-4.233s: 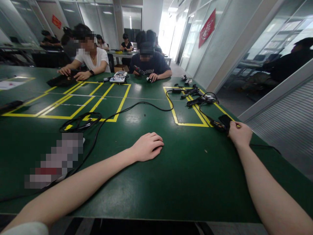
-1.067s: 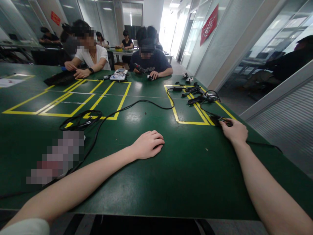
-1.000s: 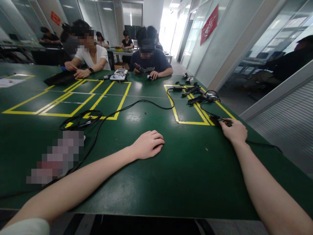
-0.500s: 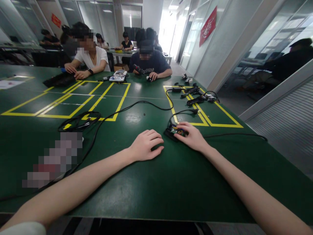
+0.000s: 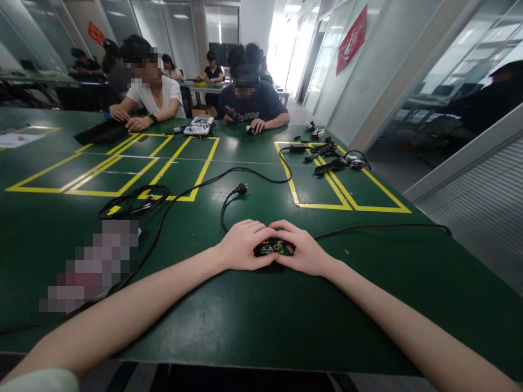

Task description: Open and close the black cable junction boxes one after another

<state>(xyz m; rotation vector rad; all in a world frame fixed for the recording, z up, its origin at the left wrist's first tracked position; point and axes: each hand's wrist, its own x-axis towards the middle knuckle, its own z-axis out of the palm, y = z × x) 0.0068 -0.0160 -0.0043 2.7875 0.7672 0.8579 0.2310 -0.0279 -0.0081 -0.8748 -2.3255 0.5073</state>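
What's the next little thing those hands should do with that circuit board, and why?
Perhaps gently steady the circuit board from both sides: the left hand and right hand curl around it, facing each other, leaving mainly its middle visible.

The person has two hands (image 5: 304, 253) and one circuit board (image 5: 267, 249). There is one pronged plug (image 5: 242, 189) — plus two red banners (image 5: 352, 40).

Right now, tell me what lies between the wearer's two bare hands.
The head view shows a small black device with an exposed green circuit board there, between the bare left hand and the bare right hand.
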